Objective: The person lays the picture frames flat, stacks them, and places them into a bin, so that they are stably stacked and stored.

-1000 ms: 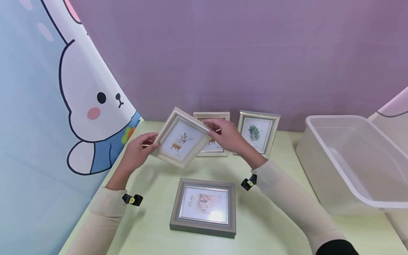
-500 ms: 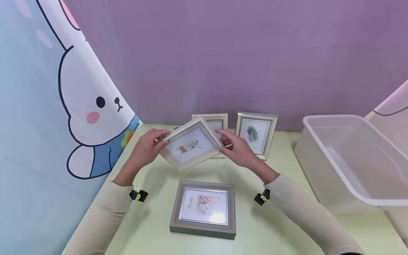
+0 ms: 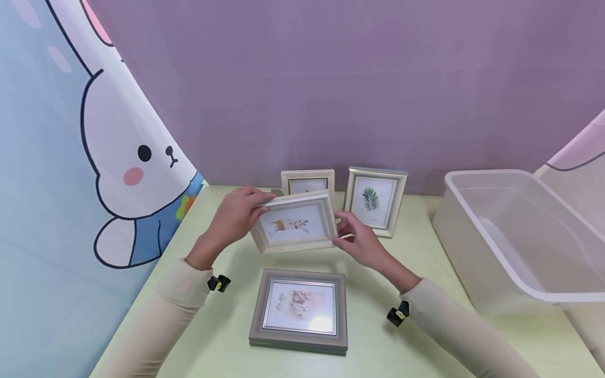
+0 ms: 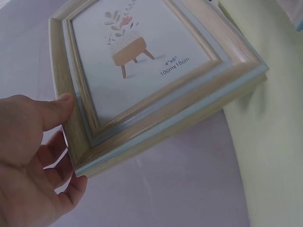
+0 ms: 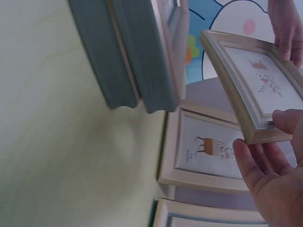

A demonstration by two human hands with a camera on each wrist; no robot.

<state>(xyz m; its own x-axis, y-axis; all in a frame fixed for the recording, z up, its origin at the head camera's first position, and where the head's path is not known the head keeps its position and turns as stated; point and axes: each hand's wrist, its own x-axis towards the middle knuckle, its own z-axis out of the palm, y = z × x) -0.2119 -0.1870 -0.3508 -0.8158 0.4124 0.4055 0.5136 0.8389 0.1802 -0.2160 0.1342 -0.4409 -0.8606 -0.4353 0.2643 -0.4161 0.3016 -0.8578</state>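
Observation:
Both of my hands hold a cream picture frame (image 3: 295, 226) raised above the table, with its print of an orange stool and leaves lying sideways. At its upper left corner my left hand (image 3: 238, 215) grips the border, thumb on the front in the left wrist view. My right hand (image 3: 360, 241) pinches the right edge; in the right wrist view the thumb is on the front and the fingers are beneath. Behind stands a similar cream frame (image 3: 307, 174), partly hidden. To its right stands a silver-edged leaf-print frame (image 3: 373, 202). Nearer lies a stack of grey-brown frames (image 3: 299, 310).
A translucent plastic bin (image 3: 477, 252) stands at the right of the pale green table (image 3: 392, 341). A purple backdrop (image 3: 331, 94) closes off the rear, and a blue rabbit-print cloth (image 3: 52, 210) hangs along the left.
The held frame has turned clockwise from a slanted pose to almost level. My left hand has moved up and right, while my right hand has shifted lower along the frame's right side.

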